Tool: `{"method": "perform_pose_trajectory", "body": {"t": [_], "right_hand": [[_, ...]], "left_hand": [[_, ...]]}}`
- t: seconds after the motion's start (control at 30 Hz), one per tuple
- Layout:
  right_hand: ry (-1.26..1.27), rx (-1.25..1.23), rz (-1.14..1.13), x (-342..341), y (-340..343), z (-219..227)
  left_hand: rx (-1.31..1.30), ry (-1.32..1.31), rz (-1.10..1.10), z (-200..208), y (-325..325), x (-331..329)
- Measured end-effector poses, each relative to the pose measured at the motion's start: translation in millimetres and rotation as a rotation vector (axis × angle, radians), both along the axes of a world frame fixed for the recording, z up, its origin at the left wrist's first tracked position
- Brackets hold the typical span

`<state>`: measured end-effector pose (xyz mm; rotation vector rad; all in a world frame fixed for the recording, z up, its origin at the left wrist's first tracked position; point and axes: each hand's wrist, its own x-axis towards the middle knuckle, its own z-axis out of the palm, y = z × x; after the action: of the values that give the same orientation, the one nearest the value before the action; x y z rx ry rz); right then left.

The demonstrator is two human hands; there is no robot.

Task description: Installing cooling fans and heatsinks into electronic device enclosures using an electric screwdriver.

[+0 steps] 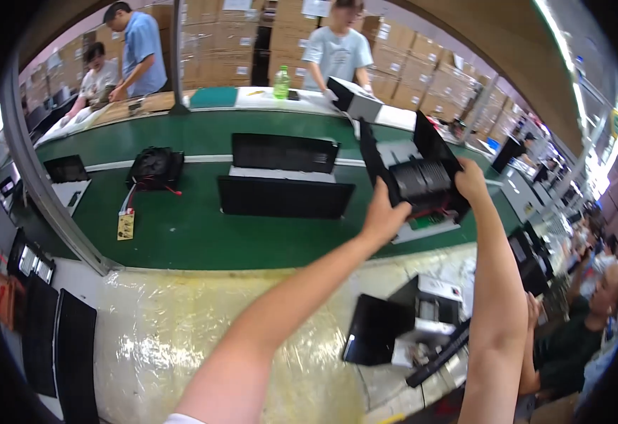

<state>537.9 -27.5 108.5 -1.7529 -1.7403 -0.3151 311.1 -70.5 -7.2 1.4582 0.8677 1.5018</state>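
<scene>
Both my arms reach forward over a green work surface to a black ribbed unit [422,180] with red wires below it. My left hand [385,213] is closed on its near left side, thumb on top. My right hand [470,182] grips its right side. The unit sits between two upright black panels, a left panel [374,159] and a right panel [432,141]. Whether it rests in that housing or is held above it, I cannot tell. A green board [425,221] shows beneath its near end.
Left of my hands stands a similar black-panelled housing [286,196]. Beyond lie a black fan [155,168] and a wired yellow board [126,226]. Housing parts [379,328] lie on the plastic-covered near surface [217,332]. Across the line, a person handles a white-and-black box [357,100] near a green bottle [281,83].
</scene>
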Motion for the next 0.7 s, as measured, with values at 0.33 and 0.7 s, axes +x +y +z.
{"method": "perform_pose_trajectory", "body": {"t": [0.33,0.7], "right_hand": [[-0.096,-0.429,0.136,139.0,111.0,-74.9],[-0.034,0.167,0.463,-138.4,-57.9,36.5]], "left_hand": [[0.045,0.414,-0.010,25.2,39.0,19.2],[0.104,0.769,0.006,31.8,18.9,-191.2]]}}
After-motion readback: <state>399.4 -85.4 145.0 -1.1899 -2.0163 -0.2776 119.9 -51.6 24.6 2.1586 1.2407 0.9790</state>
